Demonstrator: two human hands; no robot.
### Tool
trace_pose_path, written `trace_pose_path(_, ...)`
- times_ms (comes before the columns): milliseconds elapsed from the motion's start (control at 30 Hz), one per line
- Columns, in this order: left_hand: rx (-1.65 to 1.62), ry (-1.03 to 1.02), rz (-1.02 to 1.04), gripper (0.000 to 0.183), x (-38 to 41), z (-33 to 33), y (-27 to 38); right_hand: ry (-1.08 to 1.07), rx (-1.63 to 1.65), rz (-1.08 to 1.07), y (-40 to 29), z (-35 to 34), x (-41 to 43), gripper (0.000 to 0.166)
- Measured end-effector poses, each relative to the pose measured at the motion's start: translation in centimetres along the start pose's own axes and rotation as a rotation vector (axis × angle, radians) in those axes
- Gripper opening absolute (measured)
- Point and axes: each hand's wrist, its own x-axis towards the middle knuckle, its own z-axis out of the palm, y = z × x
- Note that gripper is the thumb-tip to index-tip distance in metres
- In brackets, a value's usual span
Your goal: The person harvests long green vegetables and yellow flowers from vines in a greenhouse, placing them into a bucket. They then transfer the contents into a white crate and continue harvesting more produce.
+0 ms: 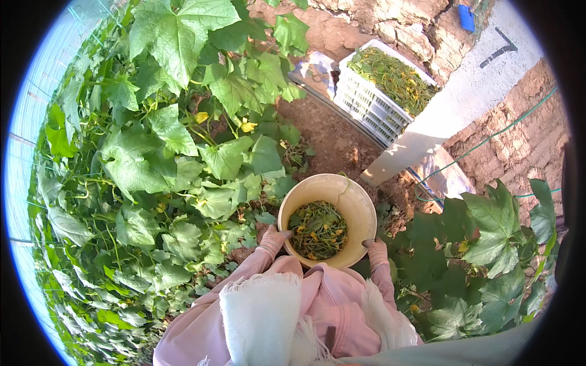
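Note:
A round cream-coloured bucket (359,215) is held close against my body at the middle of the view. Green stems, tendrils and yellow flowers (318,230) cover its bottom. My left hand (274,240) grips the left side of the rim, with the thumb over the edge. On the opposite side, my right hand (376,251) holds the rim in the same way. Pink bands wrap both hands, and most of the fingers are hidden behind the bucket wall. Beyond it stands a white slatted plastic crate (373,114), heaped with similar stems and yellow flowers (393,82).
Dense leafy vines (174,183) rise along the left, with more broad leaves (490,228) at the lower right. A pale concrete post (458,100) bearing a dark mark slants beside the crate. Green twine (499,132) runs past it. Farther off is a blue object (466,18) near cracked earth.

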Motion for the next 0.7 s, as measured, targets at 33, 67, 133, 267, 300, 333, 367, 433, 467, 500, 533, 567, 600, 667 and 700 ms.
trace_pose_path(33,0.016,-0.013,0.006,0.071,-1.2,0.2,2.0,0.013,0.001,-0.009,-0.5,-0.6,0.3,0.057)
trace_pose_path(67,0.123,0.027,-0.025,0.071,-2.6,1.0,5.0,0.018,0.049,-0.016,-0.2,-0.9,1.5,0.057)
trace_pose_path(133,0.176,0.023,0.022,0.072,-1.2,1.7,5.7,0.029,0.143,-0.036,1.3,-1.5,4.4,0.056)
trace_pose_path(267,0.177,0.017,0.083,0.069,0.5,3.6,10.6,0.076,0.252,0.062,-0.7,-3.4,8.0,0.053)
trace_pose_path(300,0.160,0.009,0.107,0.068,0.8,4.1,12.0,0.071,0.244,0.043,-2.4,-3.6,7.4,0.053)
trace_pose_path(333,0.130,0.017,0.151,0.066,1.3,4.1,13.6,0.075,0.238,0.021,-3.9,-3.9,7.4,0.053)
trace_pose_path(367,-0.004,-0.011,0.174,0.065,4.0,4.3,12.6,0.079,0.234,0.001,-5.3,-4.0,7.4,0.053)
trace_pose_path(433,0.037,0.033,0.148,0.064,6.1,4.7,15.6,0.119,0.110,0.043,-7.2,-3.9,8.7,0.057)
trace_pose_path(467,0.020,0.015,0.139,0.062,7.2,4.8,16.9,0.121,0.187,0.055,-7.7,-3.7,9.1,0.058)
trace_pose_path(500,0.052,0.024,0.159,0.061,7.7,4.8,19.3,0.126,0.260,0.066,-8.9,-3.6,9.1,0.058)
trace_pose_path(533,-0.028,-0.020,0.171,0.061,9.7,4.8,20.0,0.116,0.209,0.087,-10.6,-3.6,9.1,0.059)
trace_pose_path(567,-0.108,-0.064,0.178,0.062,11.6,5.0,20.7,0.095,0.263,0.095,-9.7,-3.0,11.4,0.062)
trace_pose_path(600,0.047,-0.018,0.233,0.063,11.6,5.0,24.1,0.123,0.266,0.121,-10.8,-2.8,12.1,0.061)
trace_pose_path(667,-0.016,-0.030,0.270,0.052,16.1,5.0,25.8,0.138,0.338,0.102,-13.9,-2.5,13.4,0.060)
trace_pose_path(700,-0.137,-0.055,0.240,0.047,17.6,5.2,27.1,0.140,0.400,0.073,-15.2,-2.7,13.9,0.060)
